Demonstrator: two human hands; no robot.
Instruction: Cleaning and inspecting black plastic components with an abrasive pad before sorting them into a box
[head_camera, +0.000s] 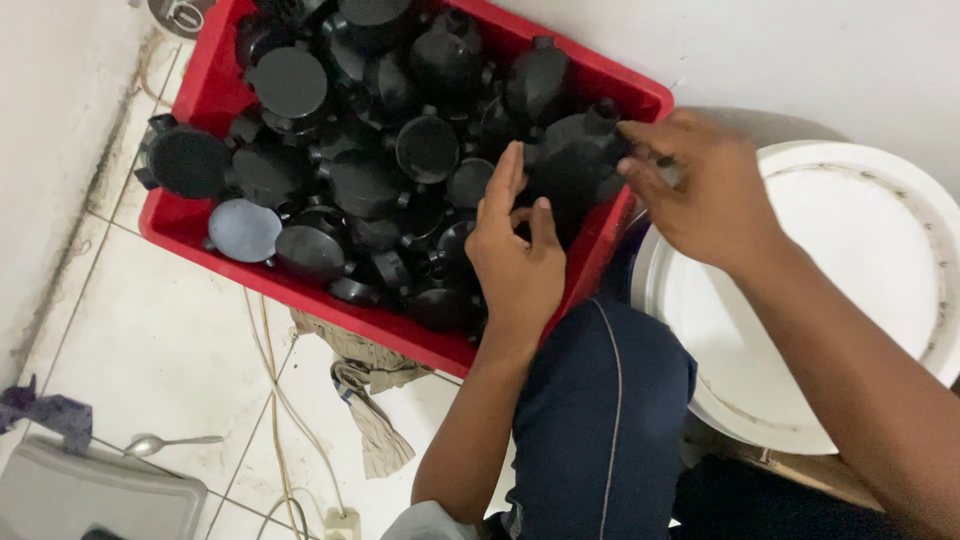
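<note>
A red plastic crate (205, 95) on the tiled floor is heaped with several black round plastic boxes with small side lugs (365, 185). My left hand (515, 255) rests over the crate's near right part, fingers apart, touching one black round box (580, 160) from the left. My right hand (700, 185) pinches the same box at its upper right lug (605, 115). One box in the crate, a greyish one (243, 230), lies at the lower left. My knee in dark blue trousers (600, 400) is just below the crate.
A white bucket lid (860, 260) sits at the right, beside my right forearm. A crumpled cloth (370, 400), a thin cable (275, 390) and a metal spoon (165, 442) lie on the floor. A grey bin corner (100, 500) shows at the lower left.
</note>
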